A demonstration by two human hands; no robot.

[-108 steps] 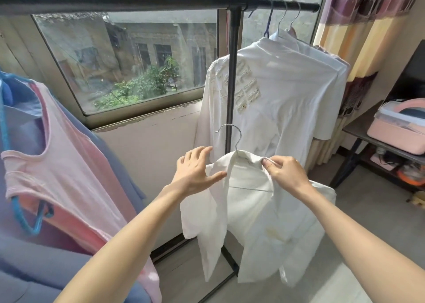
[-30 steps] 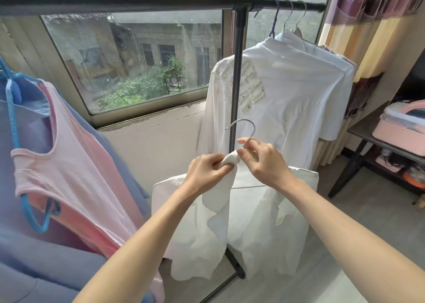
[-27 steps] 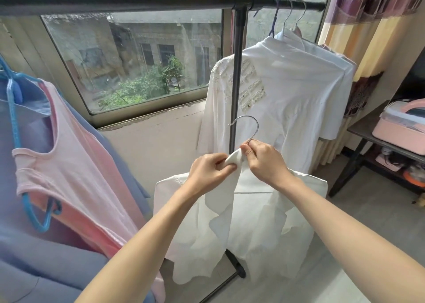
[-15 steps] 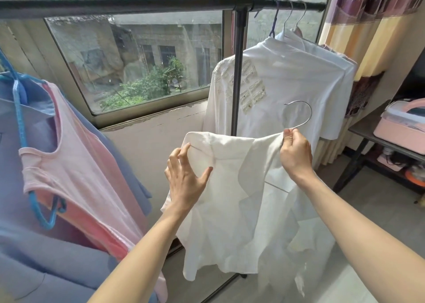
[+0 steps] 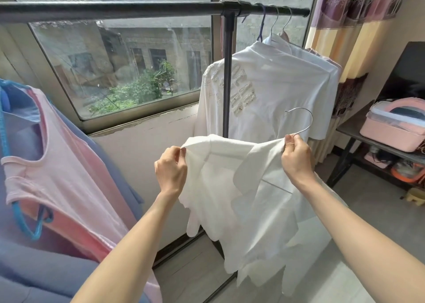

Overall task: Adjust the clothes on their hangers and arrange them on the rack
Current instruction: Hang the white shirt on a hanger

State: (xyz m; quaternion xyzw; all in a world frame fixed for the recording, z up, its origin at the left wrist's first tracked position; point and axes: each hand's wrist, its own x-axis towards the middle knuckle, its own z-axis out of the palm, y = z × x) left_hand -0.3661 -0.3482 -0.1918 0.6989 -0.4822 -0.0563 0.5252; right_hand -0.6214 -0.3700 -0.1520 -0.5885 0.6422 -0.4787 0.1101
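Your right hand (image 5: 296, 155) pinches the white shirt (image 5: 248, 187) at its collar, right where the wire hanger (image 5: 304, 125) comes out, hook pointing up. Your left hand (image 5: 171, 171) pinches the shirt's other shoulder, so the top edge runs stretched between both hands, below the rack bar (image 5: 115, 9) and in front of its upright post (image 5: 227, 73). Behind it, hung shirts (image 5: 276, 84) crowd the bar's right end. A pink top (image 5: 57, 164) on a blue hanger (image 5: 25, 220) lies at your left.
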